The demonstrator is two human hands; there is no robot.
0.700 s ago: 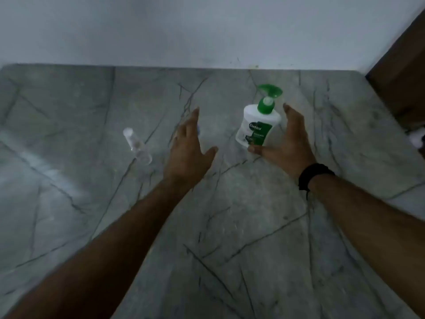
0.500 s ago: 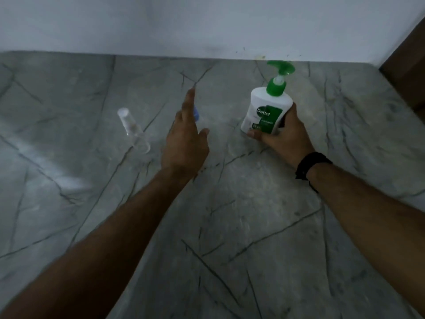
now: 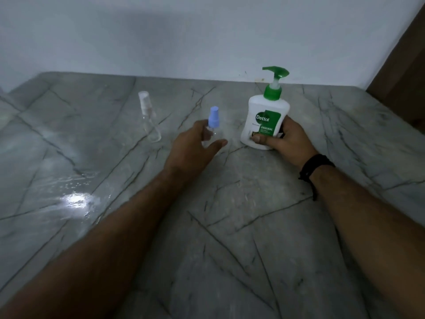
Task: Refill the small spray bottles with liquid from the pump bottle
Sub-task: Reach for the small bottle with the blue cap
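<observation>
A white pump bottle [image 3: 264, 120] with a green pump head and a green label stands upright on the grey marble surface [image 3: 230, 226]. My right hand [image 3: 285, 141] grips its lower body from the right. A small clear spray bottle with a blue cap [image 3: 213, 119] stands just left of it. My left hand [image 3: 195, 146] cups that bottle's lower part, fingers at its left side, thumb a little apart on the right. A second small clear spray bottle with a clear cap [image 3: 148, 118] stands further left, untouched.
A white wall [image 3: 207, 38] rises at the back edge of the marble surface. A brown wooden panel [image 3: 404, 77] stands at the far right. A bright wet-looking glare [image 3: 76, 199] lies on the surface at the left.
My right hand has closed on the pump bottle. My left hand has dropped from above the blue-capped spray bottle to around its lower part, uncovering the cap.
</observation>
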